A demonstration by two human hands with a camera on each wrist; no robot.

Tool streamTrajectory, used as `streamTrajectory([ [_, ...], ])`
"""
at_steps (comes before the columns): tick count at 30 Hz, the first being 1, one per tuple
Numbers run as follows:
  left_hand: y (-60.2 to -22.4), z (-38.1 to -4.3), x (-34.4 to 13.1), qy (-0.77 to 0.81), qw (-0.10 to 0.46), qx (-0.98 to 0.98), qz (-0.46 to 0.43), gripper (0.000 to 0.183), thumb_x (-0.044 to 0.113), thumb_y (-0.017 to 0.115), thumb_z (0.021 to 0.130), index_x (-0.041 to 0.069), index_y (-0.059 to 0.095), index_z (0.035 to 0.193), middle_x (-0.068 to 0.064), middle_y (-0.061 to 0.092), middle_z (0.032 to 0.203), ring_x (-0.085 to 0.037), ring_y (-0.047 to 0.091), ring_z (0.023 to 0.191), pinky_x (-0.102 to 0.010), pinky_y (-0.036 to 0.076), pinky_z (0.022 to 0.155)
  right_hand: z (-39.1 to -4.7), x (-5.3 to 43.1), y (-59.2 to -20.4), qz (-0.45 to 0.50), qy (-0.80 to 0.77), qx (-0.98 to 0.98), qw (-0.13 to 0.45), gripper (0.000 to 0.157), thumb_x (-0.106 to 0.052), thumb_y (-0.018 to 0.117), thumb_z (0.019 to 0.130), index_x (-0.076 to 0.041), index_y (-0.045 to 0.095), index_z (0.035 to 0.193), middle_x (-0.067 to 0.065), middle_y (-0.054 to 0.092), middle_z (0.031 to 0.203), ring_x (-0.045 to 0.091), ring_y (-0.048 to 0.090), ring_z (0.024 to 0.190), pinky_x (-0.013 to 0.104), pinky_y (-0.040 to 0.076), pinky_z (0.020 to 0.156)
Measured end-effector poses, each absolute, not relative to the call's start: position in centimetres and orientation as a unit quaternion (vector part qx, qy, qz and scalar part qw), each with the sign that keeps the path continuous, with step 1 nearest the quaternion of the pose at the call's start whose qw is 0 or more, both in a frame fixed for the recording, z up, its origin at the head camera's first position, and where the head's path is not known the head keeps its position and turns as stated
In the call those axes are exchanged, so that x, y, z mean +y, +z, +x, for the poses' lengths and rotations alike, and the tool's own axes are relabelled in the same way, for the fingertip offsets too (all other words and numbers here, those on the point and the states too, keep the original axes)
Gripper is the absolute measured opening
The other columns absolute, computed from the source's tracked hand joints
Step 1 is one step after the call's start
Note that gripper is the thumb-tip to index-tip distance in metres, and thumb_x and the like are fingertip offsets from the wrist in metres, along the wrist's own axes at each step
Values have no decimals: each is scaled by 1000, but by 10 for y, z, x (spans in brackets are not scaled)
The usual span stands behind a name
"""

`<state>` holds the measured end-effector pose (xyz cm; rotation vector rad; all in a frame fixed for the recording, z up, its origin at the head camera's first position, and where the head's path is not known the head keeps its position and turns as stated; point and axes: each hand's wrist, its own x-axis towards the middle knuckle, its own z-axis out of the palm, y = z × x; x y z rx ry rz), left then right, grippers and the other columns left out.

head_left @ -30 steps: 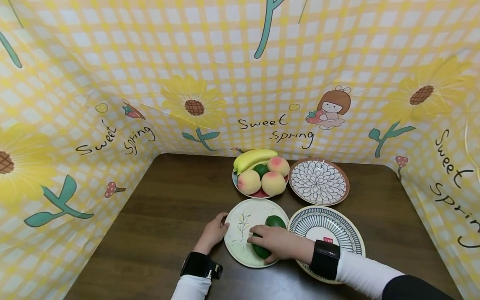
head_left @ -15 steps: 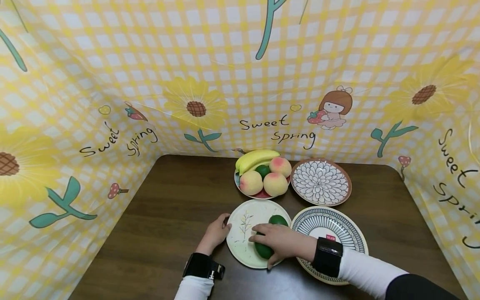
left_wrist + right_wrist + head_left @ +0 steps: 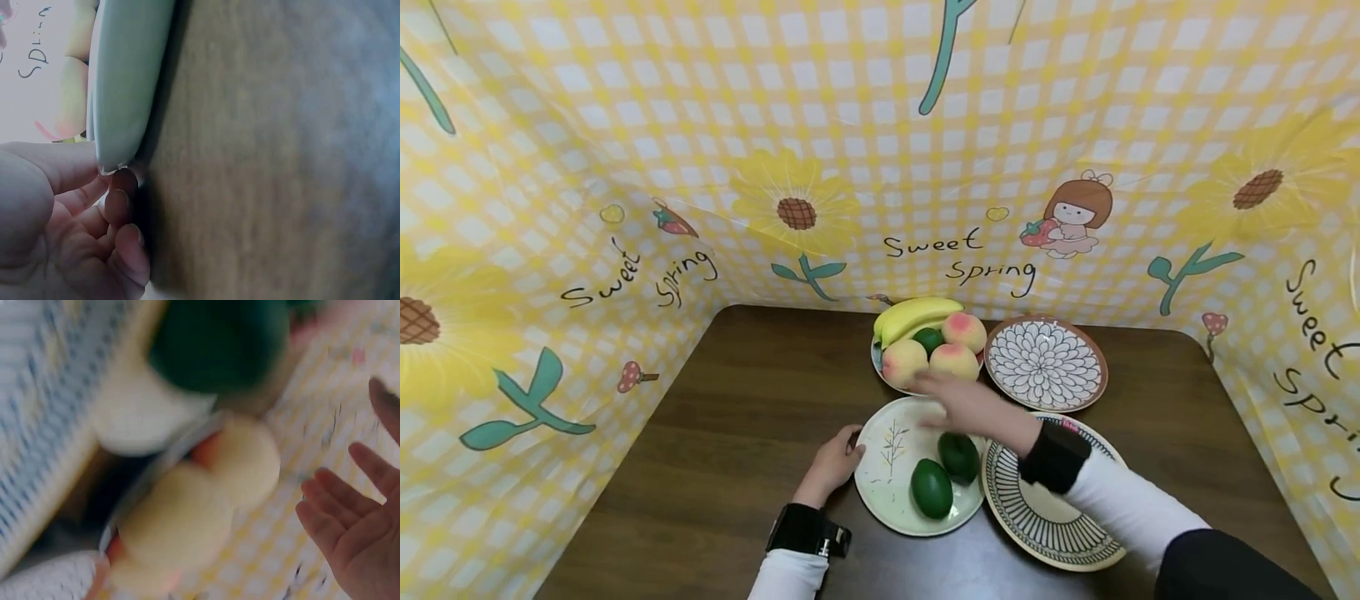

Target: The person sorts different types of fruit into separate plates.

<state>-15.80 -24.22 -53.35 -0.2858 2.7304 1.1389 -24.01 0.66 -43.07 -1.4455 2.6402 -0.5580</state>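
Observation:
My left hand [image 3: 832, 462] pinches the left rim of a pale green plate [image 3: 880, 496]; in the left wrist view the thumb lies over the plate's edge [image 3: 128, 94], with fingertips below it. Two dark green, avocado-like fruits, one nearer [image 3: 932, 489] and one behind it [image 3: 959, 458], lie on the plate's right half. My right hand [image 3: 962, 407], blurred, hovers over the plate's far edge, near the peaches, holding nothing. Its fingers are spread in the right wrist view, with blurred peaches [image 3: 178, 519] beside it. Behind, a fruit plate holds bananas [image 3: 917, 317], peaches [image 3: 904, 364] and another green fruit [image 3: 928, 339].
A brown-rimmed plate with a petal pattern [image 3: 1045, 365] stands at the back right. In front of it is a larger striped plate [image 3: 1052, 525], partly under my right forearm. Checked yellow cloth [image 3: 820, 100] walls the dark wooden table [image 3: 722, 417] on three sides.
My right hand has let go of the nearer green fruit and moved away, up toward the peaches. Both green fruits now show fully. The left hand stays at the plate's rim.

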Motion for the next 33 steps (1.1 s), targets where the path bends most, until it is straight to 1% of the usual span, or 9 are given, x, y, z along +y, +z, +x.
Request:
streamTrajectory([
  [2,-533,-157,-244,382,85,915,-97,42,15,58,102,0,55,142,-26,66,126,-36,63,116,-55,49,102,-261,3,-418,-438,-213,873,19,58,-25,71,96,-1,53,146,26,51,151,42,55,135,54,48,110],
  [4,-531,-156,-244,383,86,914,-100,42,15,59,102,0,55,141,-27,64,132,-39,62,122,-56,48,104,-280,0,-409,-405,-226,886,0,58,-23,69,98,-1,50,148,27,49,152,44,53,137,57,46,112],
  [6,-530,-154,-244,382,87,915,-97,42,15,59,102,0,55,141,-28,64,132,-40,62,122,-56,48,105,-297,-3,-402,-373,-241,896,-5,58,-23,67,99,-3,48,150,26,46,155,44,53,137,57,47,110],
  [12,-529,-153,-244,384,92,914,-92,43,16,60,102,0,56,141,-25,67,123,-35,63,112,-53,50,100,-334,-9,-397,-329,-247,912,-3,55,-25,63,102,-4,48,150,23,46,155,43,48,141,55,43,114],
  [13,-528,-153,-245,383,91,915,-87,43,15,60,101,-1,56,141,-25,67,118,-34,64,107,-52,51,96,-338,-10,-398,-329,-248,911,-1,54,-24,62,103,-3,48,150,23,47,154,43,47,141,55,42,115],
  [16,-525,-155,-249,388,93,913,-84,43,15,60,101,-1,56,141,-20,66,102,-29,62,95,-44,51,88,-348,-17,-402,-324,-247,913,3,53,-23,63,102,-3,49,149,22,48,153,42,47,141,54,39,118],
  [19,-521,-158,-252,391,97,911,-84,43,14,61,101,-1,56,140,-12,57,86,-23,55,83,-37,45,79,-356,-24,-409,-319,-248,915,5,52,-19,63,102,-1,49,149,24,48,152,42,49,140,54,40,117],
  [22,-519,-158,-254,394,104,908,-96,42,14,60,101,1,57,141,-6,53,83,-19,52,80,-32,42,76,-362,-31,-418,-310,-253,916,17,51,-17,62,102,0,49,147,25,49,151,42,50,138,53,42,115],
  [33,-521,-153,-254,409,111,898,-117,42,14,60,101,3,57,141,-5,53,82,-19,52,78,-31,40,74,-368,-39,-449,-318,-213,923,46,45,-15,61,102,4,54,142,28,54,145,43,53,135,51,43,114],
])
